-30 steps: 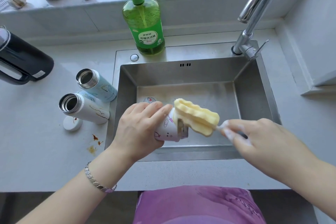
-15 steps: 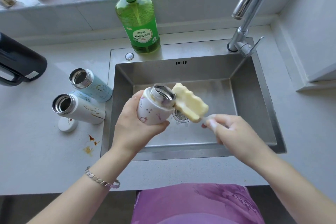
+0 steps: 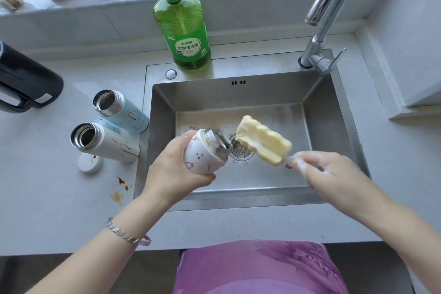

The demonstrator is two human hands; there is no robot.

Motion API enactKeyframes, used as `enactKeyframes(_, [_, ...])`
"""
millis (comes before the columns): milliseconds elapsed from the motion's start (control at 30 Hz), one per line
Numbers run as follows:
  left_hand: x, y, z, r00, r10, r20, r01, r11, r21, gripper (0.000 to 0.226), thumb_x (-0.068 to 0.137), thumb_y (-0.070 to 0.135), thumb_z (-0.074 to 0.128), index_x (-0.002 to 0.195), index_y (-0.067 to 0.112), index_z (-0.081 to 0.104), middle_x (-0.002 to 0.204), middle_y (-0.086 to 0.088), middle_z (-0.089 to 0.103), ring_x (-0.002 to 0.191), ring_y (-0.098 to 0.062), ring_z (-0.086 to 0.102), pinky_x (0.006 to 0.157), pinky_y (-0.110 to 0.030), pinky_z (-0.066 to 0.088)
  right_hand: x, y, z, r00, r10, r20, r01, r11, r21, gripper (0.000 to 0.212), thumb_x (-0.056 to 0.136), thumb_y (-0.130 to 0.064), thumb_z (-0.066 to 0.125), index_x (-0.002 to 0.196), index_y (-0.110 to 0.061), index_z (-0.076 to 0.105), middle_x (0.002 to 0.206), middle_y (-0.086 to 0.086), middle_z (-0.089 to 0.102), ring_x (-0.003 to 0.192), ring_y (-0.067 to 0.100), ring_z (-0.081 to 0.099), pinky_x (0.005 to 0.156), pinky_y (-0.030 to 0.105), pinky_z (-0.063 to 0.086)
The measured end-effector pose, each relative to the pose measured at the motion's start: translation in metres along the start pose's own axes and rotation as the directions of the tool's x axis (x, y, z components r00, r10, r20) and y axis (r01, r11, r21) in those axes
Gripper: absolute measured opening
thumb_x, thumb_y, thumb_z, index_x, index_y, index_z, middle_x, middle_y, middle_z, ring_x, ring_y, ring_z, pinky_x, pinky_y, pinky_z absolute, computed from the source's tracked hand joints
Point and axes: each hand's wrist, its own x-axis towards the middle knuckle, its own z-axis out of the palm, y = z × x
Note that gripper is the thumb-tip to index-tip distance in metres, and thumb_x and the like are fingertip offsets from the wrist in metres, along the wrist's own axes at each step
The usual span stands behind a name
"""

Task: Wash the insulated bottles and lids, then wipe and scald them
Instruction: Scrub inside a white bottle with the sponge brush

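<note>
Left on the counter sit an open blue bottle (image 3: 124, 112) and a white bottle (image 3: 107, 143), with a lid (image 3: 90, 163) just nearer. Over the sink (image 3: 334, 114), the left hand (image 3: 171, 174) wraps round a small patterned bottle (image 3: 202, 157). Just right of it is the yellow sponge brush (image 3: 265, 143), its handle pinched by the soapy right hand (image 3: 327, 172).

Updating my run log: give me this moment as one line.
left hand: grips white bottle over sink | right hand: holds sponge brush, outside bottle mouth

Lidless white bottle (image 3: 200, 161), tilted rightward
</note>
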Motion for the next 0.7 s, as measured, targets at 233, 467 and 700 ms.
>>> enactKeyframes(233, [-0.008,0.009,0.008,0.871,0.463,0.164,-0.491,0.817,0.302,0.069,0.049,0.043,0.063,0.116,0.035,0.049,0.101,0.014,0.061,0.084,-0.014,0.058,0.067,-0.029,0.050,0.014,-0.023,-0.002,0.935,-0.110,0.338,0.221,0.924,-0.312,0.026,0.090,-0.039,0.047,0.067,-0.040,0.058,0.054,-0.011,0.051,0.051,0.002,0.044,0.049,0.016,0.033])
enactKeyframes(467, [-0.019,-0.005,-0.004,0.946,0.284,0.156,-0.300,0.950,0.088,0.085,0.041,0.050,0.066,0.122,0.047,0.040,0.111,0.033,0.049,0.097,0.002,0.051,0.078,-0.014,0.043,0.026,-0.015,-0.010,0.950,0.021,0.311,0.032,0.986,-0.162,0.026,0.088,-0.041,0.052,0.072,-0.028,0.067,0.042,-0.010,0.042,0.040,0.004,0.034,0.048,0.022,0.028])
enactKeyframes(700, [-0.019,-0.011,0.006,0.912,0.396,0.110,-0.411,0.864,0.291,0.074,0.043,0.037,0.069,0.115,0.035,0.053,0.099,0.016,0.061,0.083,-0.015,0.060,0.063,-0.025,0.048,0.021,-0.035,-0.008,0.973,-0.073,0.221,0.145,0.932,-0.332,0.019,0.084,-0.048,0.051,0.078,-0.040,0.067,0.069,-0.005,0.066,0.067,0.009,0.057,0.065,0.029,0.046])
